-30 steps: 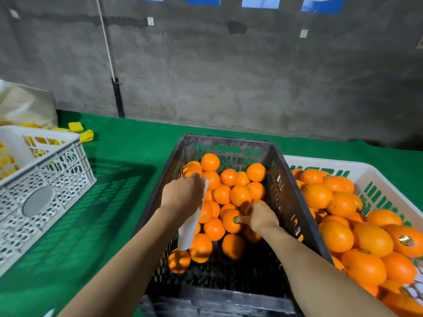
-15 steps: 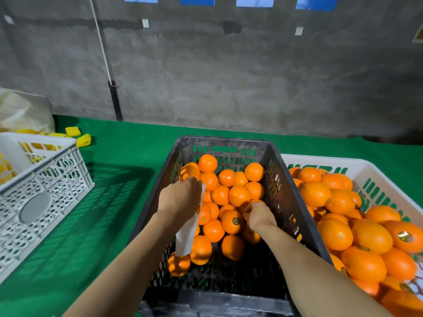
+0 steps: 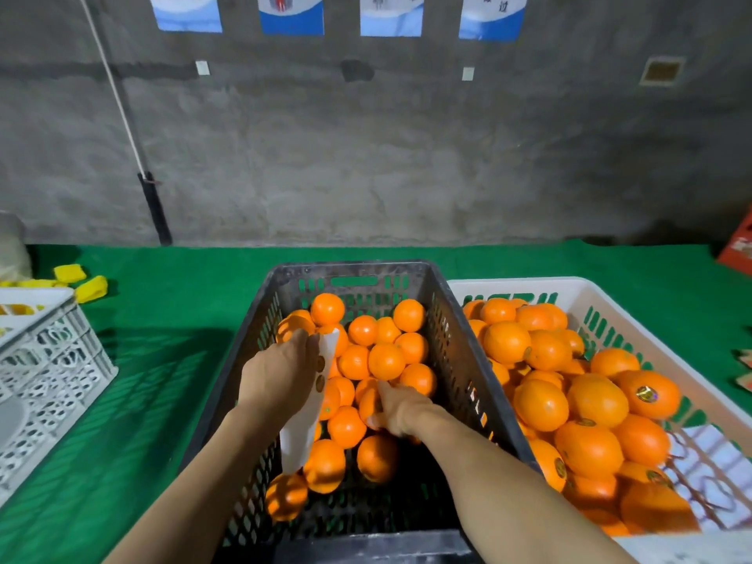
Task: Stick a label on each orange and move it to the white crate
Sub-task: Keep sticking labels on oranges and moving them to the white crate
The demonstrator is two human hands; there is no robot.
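Note:
A black crate (image 3: 350, 268) in front of me holds a pile of oranges. My left hand (image 3: 280, 376) hovers over its left side and grips a white label strip (image 3: 303, 425) with a few brown stickers on it. Low in the pile, my right hand (image 3: 403, 409) has its fingers and thumb curled round one orange (image 3: 366, 403). To the right, touching the black crate, stands the white crate (image 3: 590, 295), filled with several oranges; some show stickers, such as a large one (image 3: 651, 394).
A white lattice crate (image 3: 53, 360) stands at the left on the green cloth (image 3: 171, 360). Yellow sponges (image 3: 91, 289) lie behind it. A grey wall runs close behind the table. A red box (image 3: 740, 250) shows at the far right edge.
My right hand went from pressing a sticker onto an orange to curling round that orange. My left hand kept hold of the strip. The view tilted up.

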